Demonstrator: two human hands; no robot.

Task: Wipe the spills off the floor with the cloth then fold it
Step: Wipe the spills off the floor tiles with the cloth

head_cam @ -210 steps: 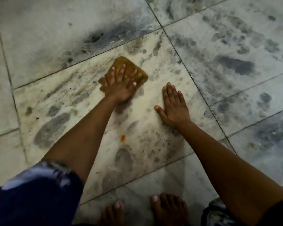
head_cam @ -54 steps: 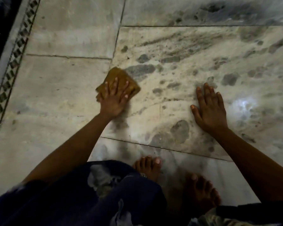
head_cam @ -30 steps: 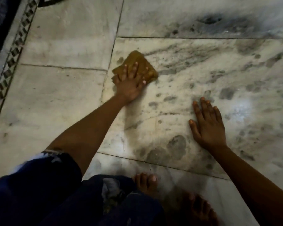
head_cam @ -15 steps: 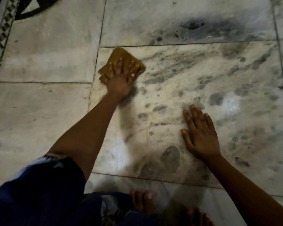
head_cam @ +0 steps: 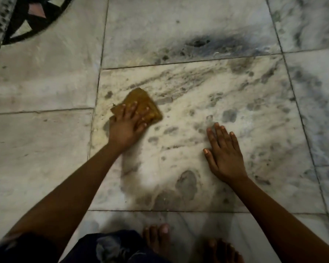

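Under left hand (head_cam: 124, 130), folded mustard cloth (head_cam: 141, 103)

The left hand (head_cam: 126, 128) presses flat on a folded yellow-brown cloth (head_cam: 141, 104) lying on the marble floor (head_cam: 46, 149), fingers spread over it. The right hand (head_cam: 224, 154) rests palm-down on the same grey-veined tile, well apart from the cloth. Two bare feet (head_cam: 160, 240) stand below, beside dark patterned clothing (head_cam: 110, 247).
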